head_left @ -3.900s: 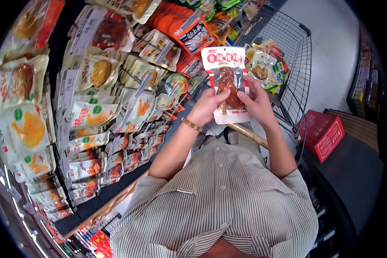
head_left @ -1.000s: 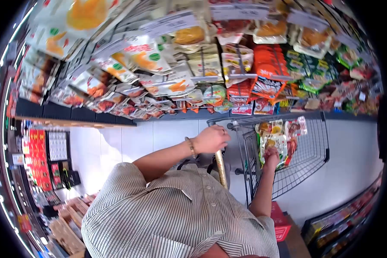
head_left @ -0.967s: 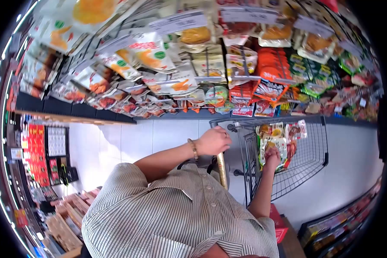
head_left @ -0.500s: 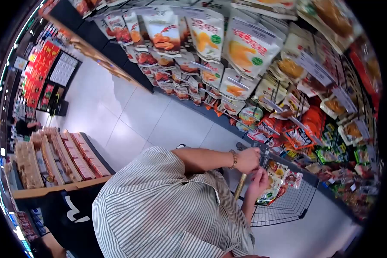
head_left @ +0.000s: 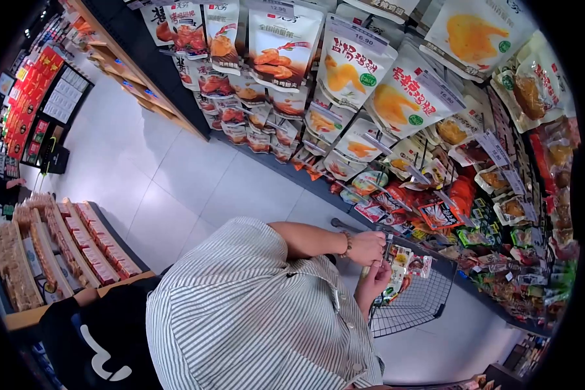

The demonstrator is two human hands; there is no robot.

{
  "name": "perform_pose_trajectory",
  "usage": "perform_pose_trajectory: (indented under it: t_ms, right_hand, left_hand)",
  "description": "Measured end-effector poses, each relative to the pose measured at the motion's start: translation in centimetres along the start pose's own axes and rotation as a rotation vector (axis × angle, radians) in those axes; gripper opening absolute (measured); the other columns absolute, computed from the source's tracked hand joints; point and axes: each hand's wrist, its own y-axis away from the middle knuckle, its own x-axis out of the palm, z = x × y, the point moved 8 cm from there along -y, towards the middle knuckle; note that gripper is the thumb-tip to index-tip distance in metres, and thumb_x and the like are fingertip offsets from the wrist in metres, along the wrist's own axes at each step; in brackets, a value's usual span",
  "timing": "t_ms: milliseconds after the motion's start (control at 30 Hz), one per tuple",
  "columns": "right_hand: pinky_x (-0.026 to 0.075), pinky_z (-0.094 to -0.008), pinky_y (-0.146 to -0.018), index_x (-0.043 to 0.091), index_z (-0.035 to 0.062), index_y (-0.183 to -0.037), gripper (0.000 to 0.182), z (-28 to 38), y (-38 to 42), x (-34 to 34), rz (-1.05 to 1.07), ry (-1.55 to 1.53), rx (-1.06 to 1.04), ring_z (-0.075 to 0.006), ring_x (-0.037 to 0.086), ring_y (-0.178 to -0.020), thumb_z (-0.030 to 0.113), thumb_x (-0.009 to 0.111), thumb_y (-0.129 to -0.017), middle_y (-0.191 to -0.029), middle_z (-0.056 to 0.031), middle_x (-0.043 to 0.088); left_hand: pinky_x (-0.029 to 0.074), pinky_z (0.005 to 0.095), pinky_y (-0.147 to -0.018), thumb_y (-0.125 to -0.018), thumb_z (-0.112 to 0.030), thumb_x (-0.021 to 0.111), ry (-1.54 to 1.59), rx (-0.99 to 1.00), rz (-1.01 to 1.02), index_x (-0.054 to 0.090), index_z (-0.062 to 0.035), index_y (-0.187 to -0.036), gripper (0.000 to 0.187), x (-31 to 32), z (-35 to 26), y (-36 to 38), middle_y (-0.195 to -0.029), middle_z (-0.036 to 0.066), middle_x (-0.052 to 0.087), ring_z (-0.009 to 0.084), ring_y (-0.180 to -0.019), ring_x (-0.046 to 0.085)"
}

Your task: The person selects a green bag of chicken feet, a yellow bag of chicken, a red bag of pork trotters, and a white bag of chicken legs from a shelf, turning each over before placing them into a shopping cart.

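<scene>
My left hand, with a bead bracelet at its wrist, is over the handle end of a wire shopping cart. Its fingers are curled and meet the fingertips of my right hand, which is closed in a pinch just below. Whatever lies between the fingers is too small or hidden to make out. A grey fitting of the cart stands close beside my left hand. Just past my hands, several food pouches lie in the cart, partly covered by my right hand. My striped shirt fills the lower middle.
A rack of hanging snack pouches with price tags runs along the top and right. Pale floor tiles lie between it and a stand of packaged goods. A person in black clothing is close by at lower left.
The view has shifted, so the rack's front pouches and the stand appear further left or lower. My hands remain together at the cart and appear slightly lower and further left. The person in black shows more.
</scene>
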Motion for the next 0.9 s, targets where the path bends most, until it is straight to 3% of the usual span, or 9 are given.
perform_pose_trajectory:
  t_ms: [133, 267, 500, 900]
  right_hand:
    - [0.042, -0.0194, -0.064, 0.052, -0.0013, -0.116, 0.029, 0.6, 1.6, 2.4, -0.029, -0.044, -0.021, -0.0051, 0.052, -0.072, 0.019, 0.059, -0.096, -0.086, -0.001, 0.058]
    - [0.044, -0.0237, -0.071, 0.057, -0.0019, -0.11, 0.026, 2.2, 3.6, 4.9, -0.026, 0.167, -0.092, -0.0089, 0.052, -0.078, 0.021, 0.057, -0.098, -0.088, -0.003, 0.06]
    - [0.046, -0.0265, -0.077, 0.058, -0.0034, -0.105, 0.026, 1.5, 5.6, 8.6, 0.051, 0.183, -0.157, -0.0126, 0.055, -0.085, 0.022, 0.052, -0.1, -0.095, -0.0074, 0.063]
    - [0.045, -0.0272, -0.075, 0.059, -0.003, -0.098, 0.026, 2.7, 10.0, 14.0, 0.065, 0.329, -0.186, -0.0128, 0.053, -0.081, 0.021, 0.05, -0.1, -0.087, -0.0064, 0.061]
  left_hand:
    - [0.037, 0.0338, -0.085, -0.075, -0.029, 0.058, -0.013, 0.006, -0.005, 0.069, -0.0133, -0.062, 0.022, -1.6, 0.2, 2.3, -0.068, -0.001, 0.067, 0.0163, -0.078, 0.057]
    - [0.036, 0.0346, -0.084, -0.075, -0.029, 0.058, -0.045, 0.005, -0.034, 0.069, -0.0137, -0.062, 0.023, -3.0, 0.4, 5.0, -0.068, -0.001, 0.067, 0.0162, -0.076, 0.057]
    - [0.036, 0.0355, -0.082, -0.074, -0.031, 0.057, -0.078, -0.013, -0.036, 0.068, -0.0148, -0.06, 0.024, -5.2, 0.4, 9.0, -0.064, -0.001, 0.066, 0.017, -0.073, 0.056]
    - [0.037, 0.0351, -0.084, -0.077, -0.029, 0.057, -0.045, -0.093, 0.017, 0.07, -0.012, -0.063, 0.025, -8.2, 0.9, 15.1, -0.068, 0.0, 0.066, 0.0182, -0.079, 0.057]
